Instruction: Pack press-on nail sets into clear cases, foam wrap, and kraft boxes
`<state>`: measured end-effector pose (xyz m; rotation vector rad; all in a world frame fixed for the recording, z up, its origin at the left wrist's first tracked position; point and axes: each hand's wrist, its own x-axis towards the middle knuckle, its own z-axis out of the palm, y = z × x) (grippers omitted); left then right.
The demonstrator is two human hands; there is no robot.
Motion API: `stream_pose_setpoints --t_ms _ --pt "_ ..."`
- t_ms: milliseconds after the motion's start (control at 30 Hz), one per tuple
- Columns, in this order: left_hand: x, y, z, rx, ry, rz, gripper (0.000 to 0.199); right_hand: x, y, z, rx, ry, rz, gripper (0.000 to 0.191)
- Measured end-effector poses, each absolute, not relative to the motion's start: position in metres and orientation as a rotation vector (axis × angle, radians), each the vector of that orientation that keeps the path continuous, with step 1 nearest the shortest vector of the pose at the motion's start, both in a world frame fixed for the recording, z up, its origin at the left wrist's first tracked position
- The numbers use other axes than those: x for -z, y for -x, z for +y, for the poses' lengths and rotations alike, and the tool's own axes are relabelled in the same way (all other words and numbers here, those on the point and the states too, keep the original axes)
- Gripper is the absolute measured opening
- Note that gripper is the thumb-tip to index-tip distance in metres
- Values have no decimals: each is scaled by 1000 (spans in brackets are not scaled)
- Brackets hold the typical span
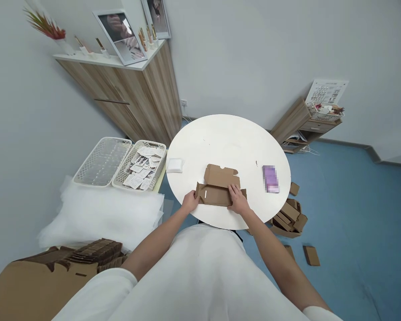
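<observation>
At tbl's [227, 138] near edge, my L hand [190, 202] clamps carton [216, 195] end, R hand [238, 202] atop, grip unclear; best crease squarely.

"Where was there room for a hand to pass?"
"Over the far half of the bench [225, 133], which was bare but for tiny specks."
"And between things?"
"One strip lay between the white packet [174, 165] and the cardboard box [217, 196], another between that box and the purple pack [270, 178]."
"What stood in the way?"
"The left hand [190, 202] and the right forearm [265, 236] crossed the near edge, and a white basket [161, 165] crowded the left side."
</observation>
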<state>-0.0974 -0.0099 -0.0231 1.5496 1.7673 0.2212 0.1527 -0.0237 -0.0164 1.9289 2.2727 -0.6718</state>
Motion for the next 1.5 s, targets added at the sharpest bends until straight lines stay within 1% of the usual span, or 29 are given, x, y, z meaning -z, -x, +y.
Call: stream_pose_setpoints --t_ms 200,267,333,400,600,733,867,1000,1167,1233,1267,1367,1400,1433,1500 --pt "13 84 -17 -276 -1579 1735 23 16 -147 -25 686 -1942 2268 104" --pt "10 78 -22 -302 -1590 1708 31 18 -143 -25 683 -1956 2265 103" --pt "9 74 -25 -308 -1580 1710 44 18 -139 -26 670 -1977 2254 102" --pt "9 73 -26 -300 -1570 1717 50 18 -137 -26 665 -1970 2248 103" --pt "12 74 -18 -123 -1613 1740 33 12 -139 -25 635 -1834 2243 114" --pt "11 73 -14 37 -1692 1760 32 6 -143 -23 608 -1738 2249 121" --pt "11 71 -15 118 -1723 1766 30 1 -147 -22 586 -1664 2251 126" --pt "12 63 -14 179 -1726 1782 26 0 -146 -22 557 -1645 2231 126" --pt "9 61 -16 206 -1727 1792 28 -2 -145 -22 545 -1646 2226 124" --pt "5 66 -18 181 -1748 1787 39 -2 -146 -22 539 -1644 2231 123" --pt "2 70 -19 150 -1771 1780 49 -2 -147 -22 534 -1643 2234 123" --pt "-7 78 -19 57 -1897 1686 89 0 -148 -21 519 -1634 2246 124" --pt "-9 79 -17 58 -1937 1639 100 1 -148 -20 515 -1626 2252 123" --pt "-11 79 -15 75 -1966 1594 107 1 -148 -20 512 -1617 2259 123" --pt "-13 79 -7 131 -1989 1531 114 2 -147 -18 512 -1600 2275 122"
